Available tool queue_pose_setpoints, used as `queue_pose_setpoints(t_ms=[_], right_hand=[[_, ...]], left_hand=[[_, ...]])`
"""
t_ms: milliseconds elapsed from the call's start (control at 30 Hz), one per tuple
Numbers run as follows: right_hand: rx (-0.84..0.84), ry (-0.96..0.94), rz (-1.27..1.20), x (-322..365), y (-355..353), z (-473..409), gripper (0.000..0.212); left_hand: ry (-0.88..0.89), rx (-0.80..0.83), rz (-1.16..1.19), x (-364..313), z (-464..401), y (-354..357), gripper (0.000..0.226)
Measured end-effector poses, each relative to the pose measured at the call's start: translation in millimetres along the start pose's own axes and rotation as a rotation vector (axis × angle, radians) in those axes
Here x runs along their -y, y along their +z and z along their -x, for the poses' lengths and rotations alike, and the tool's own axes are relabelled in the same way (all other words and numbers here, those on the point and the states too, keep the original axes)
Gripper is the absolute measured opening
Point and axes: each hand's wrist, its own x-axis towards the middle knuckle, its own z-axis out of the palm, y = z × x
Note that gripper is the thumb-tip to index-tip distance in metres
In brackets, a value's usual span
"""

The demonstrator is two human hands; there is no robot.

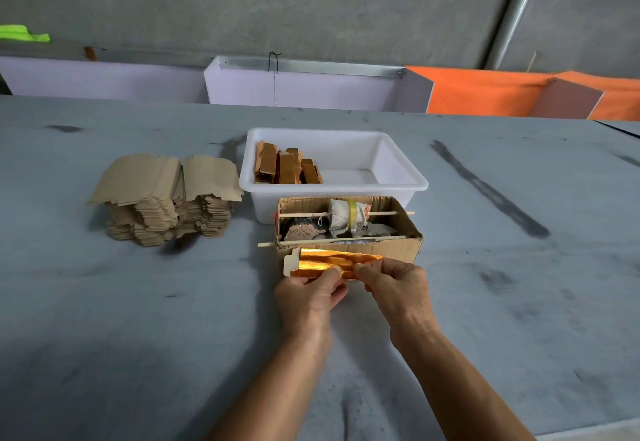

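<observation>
Both hands — left hand [308,297], right hand [398,288] — pinch the gold card [332,262] together, just before the cardboard box [398,248] on the worktop [138,319].

The scene was lit dimly and evenly from above, and a cool grey cast was laid over the table [138,319] and the wall [277,0]. Strong glare was thrown off the gold card [329,260] (the brightest spot by far). A soft shadow was cast beneath the stack of cardboard [166,198]. Straight lines were bowed towards the edges, and the corners were slightly softened.
</observation>
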Motion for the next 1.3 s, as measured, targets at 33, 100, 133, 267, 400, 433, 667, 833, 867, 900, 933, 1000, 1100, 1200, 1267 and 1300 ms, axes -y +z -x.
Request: queue_pose_setpoints(t_ms=[33,100,133,267,400,433,667,833,867,900,933,1000,1100,1200,1267,1300], right_hand=[[0.014,-0.009,-0.006,-0.2,-0.5,0.9,0.028],[0.053,-0.037,-0.017,-0.5,-1.6,3.5,0.029],[0.070,-0.053,-0.025,-0.7,-2.3,4.9,0.029],[0.119,-0.080,-0.109,-1.8,-5.7,11.7,0.028],[0.167,-0.106,-0.137,-3.9,-9.8,21.4,0.030],[0.176,-0.118,-0.129,-4.6,-10.4,23.6,0.029],[0.140,-0.210,-0.054,-9.2,-10.5,31.8,0.032],[0.144,-0.193,-0.098,-8.5,-9.5,32.5,0.026],[0.134,-0.190,-0.105,-8.6,-9.4,32.5,0.027],[0.122,-0.188,-0.109,-8.4,-9.5,32.6,0.027],[0.119,-0.182,-0.111,-7.9,-9.8,32.7,0.024],[0.152,-0.167,-0.135,-5.8,-10.5,33.8,0.017],[0.205,-0.134,-0.199,-3.7,-11.7,35.3,0.017],[0.231,-0.082,-0.214,-2.9,-11.6,34.8,0.016],[0.233,-0.047,-0.208,-2.4,-11.4,33.3,0.017],[0.232,-0.028,-0.211,-2.1,-11.5,32.6,0.019]], left_hand=[[-0.005,0.003,0.006,0.0,0.1,-0.1,0.005],[-0.013,0.015,0.018,0.4,0.6,-0.1,0.007],[-0.016,0.022,0.021,0.4,1.0,0.1,0.007],[-0.027,0.040,0.039,-0.9,5.0,0.9,0.007],[-0.016,0.057,0.057,-2.4,10.8,-0.5,0.004],[-0.017,0.056,0.059,-2.4,11.9,-1.2,0.004],[-0.018,0.064,0.052,-2.1,16.5,-4.8,0.010],[0.004,0.085,0.032,-2.0,19.1,-6.9,0.004],[0.004,0.088,0.030,-1.3,18.8,-7.3,0.006],[0.004,0.089,0.028,-0.4,18.4,-7.6,0.006],[0.001,0.088,0.028,0.3,17.9,-7.9,0.005],[-0.005,0.086,0.032,2.1,16.5,-8.8,0.003],[0.004,0.099,0.038,4.6,14.7,-10.0,0.006],[-0.008,0.112,0.050,6.1,15.4,-10.5,0.004],[-0.024,0.116,0.076,6.0,15.0,-10.7,0.010],[-0.030,0.121,0.095,5.6,14.8,-10.8,0.012]])
